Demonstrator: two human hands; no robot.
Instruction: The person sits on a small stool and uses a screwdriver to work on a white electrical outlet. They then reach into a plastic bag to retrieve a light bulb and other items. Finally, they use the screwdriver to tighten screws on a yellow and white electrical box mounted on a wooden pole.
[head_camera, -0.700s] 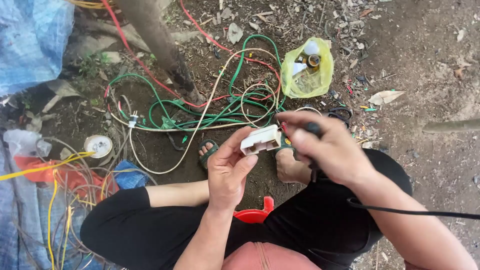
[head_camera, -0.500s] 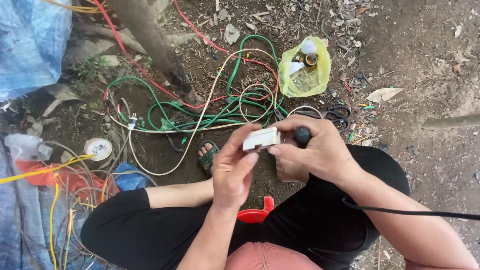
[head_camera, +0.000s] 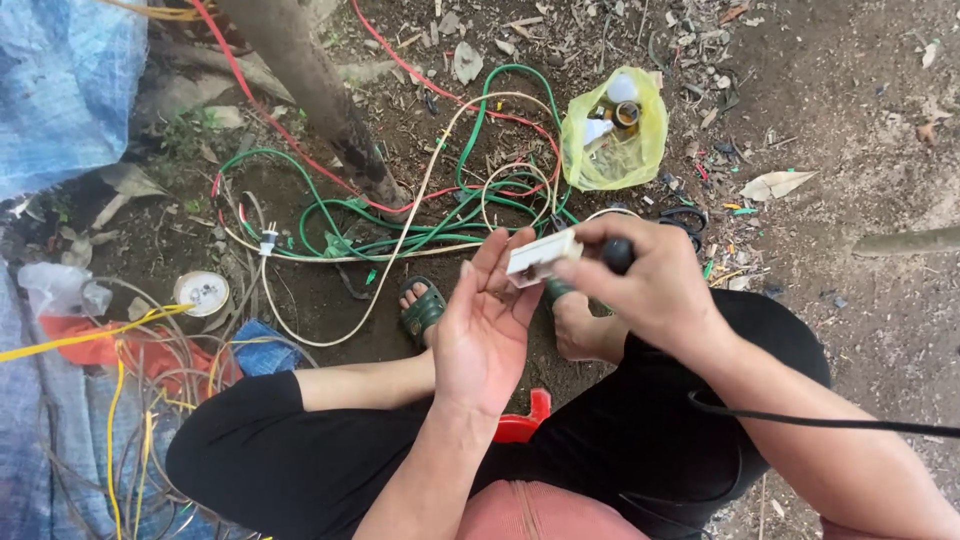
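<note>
My right hand pinches a small white rectangular plastic box by its right end. The same fist also holds a tool with a black round handle. My left hand lies palm up just under and to the left of the box. Its fingers are spread, and the fingertips rest behind the box's left end. Both hands hover over my knees and my green sandals. A thin black cable crosses my right forearm.
Green, red and cream cables lie coiled on the dirt ahead. A yellow plastic bag with small items sits beyond them. A sloping trunk stands at the back left, with a blue tarp beside it. Yellow wires lie left, a red stool beneath me.
My left hand has let go of the white box and opened flat under it. My right hand now holds the box together with the black-handled tool.
</note>
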